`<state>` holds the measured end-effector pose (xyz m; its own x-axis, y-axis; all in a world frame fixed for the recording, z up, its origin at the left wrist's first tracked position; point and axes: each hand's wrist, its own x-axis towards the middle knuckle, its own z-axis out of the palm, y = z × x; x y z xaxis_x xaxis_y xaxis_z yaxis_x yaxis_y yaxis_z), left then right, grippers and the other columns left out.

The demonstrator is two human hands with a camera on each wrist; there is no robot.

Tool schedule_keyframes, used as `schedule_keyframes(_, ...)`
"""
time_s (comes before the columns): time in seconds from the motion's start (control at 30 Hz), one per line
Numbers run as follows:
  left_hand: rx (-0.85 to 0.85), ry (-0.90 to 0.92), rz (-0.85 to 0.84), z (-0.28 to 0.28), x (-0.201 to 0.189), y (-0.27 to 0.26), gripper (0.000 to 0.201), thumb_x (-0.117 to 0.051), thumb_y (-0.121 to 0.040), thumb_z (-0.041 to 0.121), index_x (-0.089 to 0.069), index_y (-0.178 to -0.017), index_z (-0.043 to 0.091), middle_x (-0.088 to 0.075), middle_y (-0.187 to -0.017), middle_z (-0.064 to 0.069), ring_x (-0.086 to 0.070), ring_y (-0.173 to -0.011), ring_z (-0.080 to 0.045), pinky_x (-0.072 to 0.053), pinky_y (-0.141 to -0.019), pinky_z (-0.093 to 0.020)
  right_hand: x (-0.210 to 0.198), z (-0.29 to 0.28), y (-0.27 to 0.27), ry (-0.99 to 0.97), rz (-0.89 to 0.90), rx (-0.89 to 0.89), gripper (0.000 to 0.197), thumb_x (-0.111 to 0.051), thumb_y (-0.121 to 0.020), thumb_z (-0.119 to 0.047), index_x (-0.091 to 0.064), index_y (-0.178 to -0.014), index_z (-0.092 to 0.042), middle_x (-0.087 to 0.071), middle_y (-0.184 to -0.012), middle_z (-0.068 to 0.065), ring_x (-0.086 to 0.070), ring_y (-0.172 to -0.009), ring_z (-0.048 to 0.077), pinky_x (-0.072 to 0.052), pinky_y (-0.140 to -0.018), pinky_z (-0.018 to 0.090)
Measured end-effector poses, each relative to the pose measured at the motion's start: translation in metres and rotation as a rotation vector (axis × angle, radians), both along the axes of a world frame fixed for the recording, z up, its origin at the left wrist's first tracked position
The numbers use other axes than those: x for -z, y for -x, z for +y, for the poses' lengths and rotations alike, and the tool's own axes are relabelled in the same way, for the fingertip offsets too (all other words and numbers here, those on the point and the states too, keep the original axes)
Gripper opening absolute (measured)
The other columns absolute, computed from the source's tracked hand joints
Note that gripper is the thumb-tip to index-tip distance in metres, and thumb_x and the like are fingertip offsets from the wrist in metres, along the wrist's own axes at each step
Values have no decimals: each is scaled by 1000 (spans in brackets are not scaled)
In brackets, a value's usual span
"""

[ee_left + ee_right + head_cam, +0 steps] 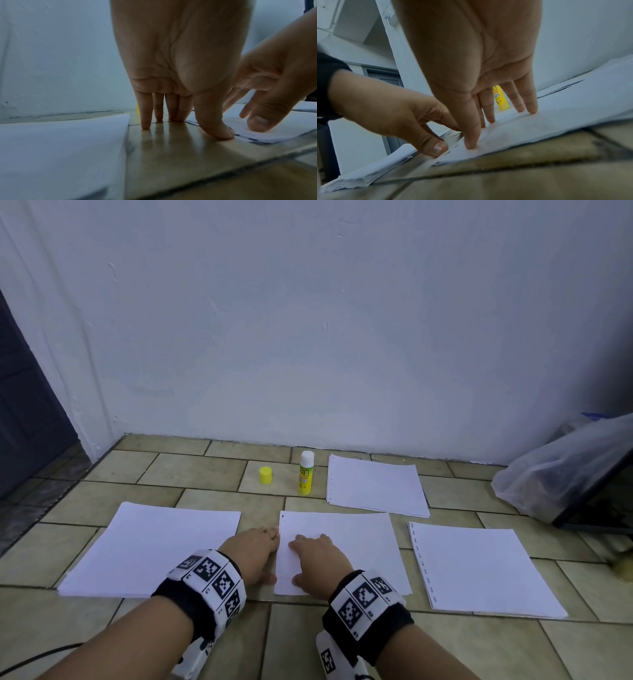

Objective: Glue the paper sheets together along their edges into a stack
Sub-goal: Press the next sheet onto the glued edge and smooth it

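Head view: I'm pressing my right hand [317, 556] flat on the middle sheets [356, 542], left hand [255, 549] spread, fingertips squaring their edge; thin, floppy paper.

Four paper piles [154, 549], one glue stick [306, 473], one yellow cap [265, 475], two hands [251, 553].

The right hand [318, 559] is pressing flat on the middle paper stack [359, 546]; the left hand [251, 553] is touching its left edge; the uncapped glue stick [306, 473] is standing beside its yellow cap [265, 475] on the tiled floor [205, 470].
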<state>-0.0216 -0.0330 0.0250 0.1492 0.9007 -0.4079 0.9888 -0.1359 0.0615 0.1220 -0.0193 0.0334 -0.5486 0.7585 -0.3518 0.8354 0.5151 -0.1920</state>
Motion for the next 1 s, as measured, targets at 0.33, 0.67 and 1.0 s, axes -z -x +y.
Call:
schedule_keyframes(0.33,-80,-34,-83,1,1,0,75,-69,-85,39,-30,-146,17,-35,-149,-1,-41,-133,-20,-36,-109,-32,-3,-2,0,23,49,33,52,-58,-92,-19,-40,-141,-19,-49,-135,5,-36,-127,30,-39,-100,37)
schedule_keyframes(0.67,-137,-4,-157,5,-11,4,66,-69,-81,45,-39,-134,18,-39,-135,1,-49,-116,-17,-43,-97,-30,-2,1,1,20,42,79,57,-65,-86,-31,-41,-137,-23,-51,-131,1,-35,-124,28,-43,-87,35)
schedule_keyframes(1.0,-64,-54,60,7,-8,-11,92,-72,-77,51,-25,-148,15,-29,-152,0,-32,-137,-19,-36,-109,-38,1,7,-5,36,31,3,59,-59,-89,-46,-40,-140,-23,-46,-138,-5,-30,-127,30,-43,-93,40)
